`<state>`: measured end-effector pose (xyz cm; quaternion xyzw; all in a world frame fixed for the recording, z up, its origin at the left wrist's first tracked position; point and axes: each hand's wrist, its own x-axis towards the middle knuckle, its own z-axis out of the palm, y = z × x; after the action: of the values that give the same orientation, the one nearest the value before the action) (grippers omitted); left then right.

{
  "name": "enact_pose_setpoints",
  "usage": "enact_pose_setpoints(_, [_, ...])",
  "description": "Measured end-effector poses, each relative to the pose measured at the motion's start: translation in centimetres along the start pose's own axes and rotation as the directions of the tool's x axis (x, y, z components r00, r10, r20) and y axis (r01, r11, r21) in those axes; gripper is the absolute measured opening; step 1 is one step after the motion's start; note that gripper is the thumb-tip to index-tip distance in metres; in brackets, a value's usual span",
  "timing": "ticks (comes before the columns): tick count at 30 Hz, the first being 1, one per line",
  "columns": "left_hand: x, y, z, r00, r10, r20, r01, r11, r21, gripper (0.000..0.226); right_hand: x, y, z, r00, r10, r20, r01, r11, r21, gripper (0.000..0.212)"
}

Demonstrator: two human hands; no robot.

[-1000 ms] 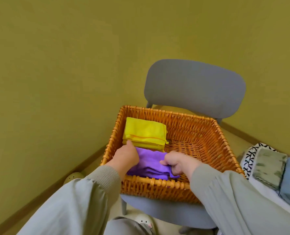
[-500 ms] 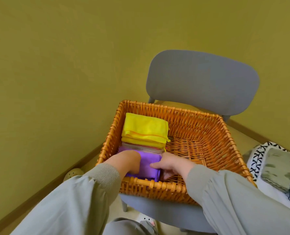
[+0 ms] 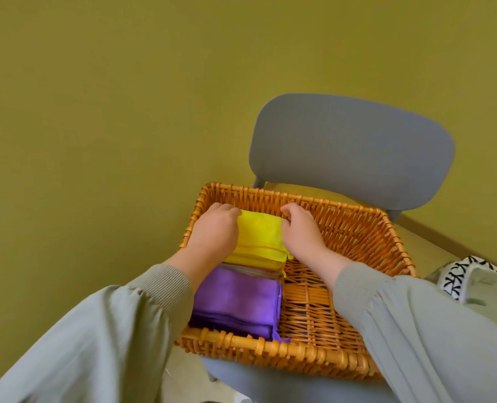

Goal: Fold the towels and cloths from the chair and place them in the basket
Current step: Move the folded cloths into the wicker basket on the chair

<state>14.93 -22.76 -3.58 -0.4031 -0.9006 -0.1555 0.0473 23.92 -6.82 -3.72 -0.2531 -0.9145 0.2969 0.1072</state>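
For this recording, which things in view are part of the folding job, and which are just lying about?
Job: wicker basket; yellow cloths, gripped by left hand and right hand; purple cloths beside them; grey chair under the basket.
Lying about: patterned fabric at right edge.

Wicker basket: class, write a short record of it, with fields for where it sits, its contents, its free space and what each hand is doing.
Basket: wicker basket on a grey chair
Far left: folded yellow cloth
Near left: folded purple cloth, against the front wall
Between them: thin pale folded edges, unclear what
Right half: bare weave
Left hand: fingers curled over the yellow cloth's far left corner
Right hand: fingers curled at its far right corner
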Motion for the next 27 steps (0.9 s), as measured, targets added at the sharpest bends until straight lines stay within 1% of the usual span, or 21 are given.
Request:
enact_pose_setpoints(3, [2.1,-0.5,0.7,0.982,0.056,0.179,-0.076,0.991,0.106,0.033,1.6,0.1,0.2,0.985,-0.073,0.153,0.094,0.987,-0.129,0.037])
enact_pose_setpoints(6, [3.5,-0.9,0.8,0.942,0.034,0.333,-0.1,0.978,0.183,0.043,2.5,0.5,0.8,0.962,-0.101,0.255,0.162,0.96,-0.229,0.05])
enact_pose_setpoints(8, [4.4,-1.1,0.5,0.924,0.013,0.382,-0.112,0.965,0.238,0.055,3.2,0.5,1.0,0.948,-0.096,0.304,0.174,0.954,-0.244,0.058])
enact_pose_setpoints(10, [4.9,-1.4,0.2,0.922,0.015,0.386,-0.139,0.945,0.296,0.064,3.6,0.5,0.8,0.933,-0.098,0.345,0.209,0.931,-0.3,0.06])
enact_pose_setpoints(12, [4.9,-1.4,-0.2,0.932,0.05,0.358,-0.18,0.924,0.338,0.062,3.7,0.4,0.5,0.934,-0.131,0.333,0.257,0.893,-0.37,0.055])
enact_pose_setpoints(15, [4.3,-1.2,-1.0,0.936,0.106,0.337,-0.235,0.899,0.369,0.055,3.0,0.1,0.2,0.937,-0.265,0.225,0.343,0.818,-0.461,0.042])
enact_pose_setpoints(17, [3.6,-1.1,-1.6,0.932,0.144,0.334,-0.271,0.887,0.374,0.045,2.1,0.1,0.0,0.908,-0.378,0.181,0.416,0.76,-0.499,0.031])
enact_pose_setpoints(18, [3.2,-1.1,-1.9,0.929,0.154,0.337,-0.277,0.893,0.354,0.038,1.5,0.0,-0.1,0.893,-0.409,0.185,0.445,0.749,-0.491,0.024])
enact_pose_setpoints(19, [2.7,-1.0,-2.3,0.926,0.15,0.346,-0.267,0.909,0.32,0.032,0.9,0.0,-0.2,0.884,-0.424,0.197,0.466,0.761,-0.452,0.018])
enact_pose_setpoints(20, [2.3,-0.8,-2.7,0.925,0.134,0.357,-0.239,0.934,0.268,0.03,0.4,-0.1,-0.4,0.888,-0.413,0.201,0.459,0.805,-0.376,0.018])
enact_pose_setpoints(21, [1.9,-0.7,-3.3,0.924,0.109,0.367,-0.193,0.96,0.201,0.03,-0.1,-0.3,-0.7,0.911,-0.365,0.194,0.407,0.874,-0.265,0.02])
enact_pose_setpoints(22, [1.6,-0.5,-4.0,0.925,0.083,0.37,-0.138,0.983,0.123,0.031,-0.5,-0.5,-1.2,0.941,-0.289,0.174,0.313,0.94,-0.132,0.02])
enact_pose_setpoints(23, [1.4,-0.5,-4.8,0.928,0.057,0.369,-0.074,0.997,0.032,0.032,-0.6,-0.6,-1.8,0.967,-0.202,0.158,0.206,0.979,-0.004,0.02])
enact_pose_setpoints(24, [1.3,-0.5,-5.8,0.93,0.025,0.367,-0.002,0.998,-0.065,0.034,-0.7,-0.8,-2.6,0.981,-0.124,0.151,0.11,0.989,0.094,0.021])
enact_pose_setpoints(25, [1.4,-0.7,-6.6,0.926,-0.019,0.377,0.087,0.982,-0.165,0.034,-0.6,-0.7,-3.4,0.982,-0.05,0.18,0.015,0.981,0.192,0.023])
enact_pose_setpoints(26, [1.3,-0.8,-7.3,0.909,-0.067,0.411,0.199,0.937,-0.288,0.033,-0.9,-0.5,-4.0,0.968,0.016,0.249,-0.103,0.935,0.34,0.023])
enact_pose_setpoints(27, [1.2,-0.8,-7.8,0.88,-0.101,0.463,0.327,0.837,-0.439,0.031,-1.3,-0.3,-4.5,0.932,0.067,0.355,-0.253,0.823,0.508,0.022])
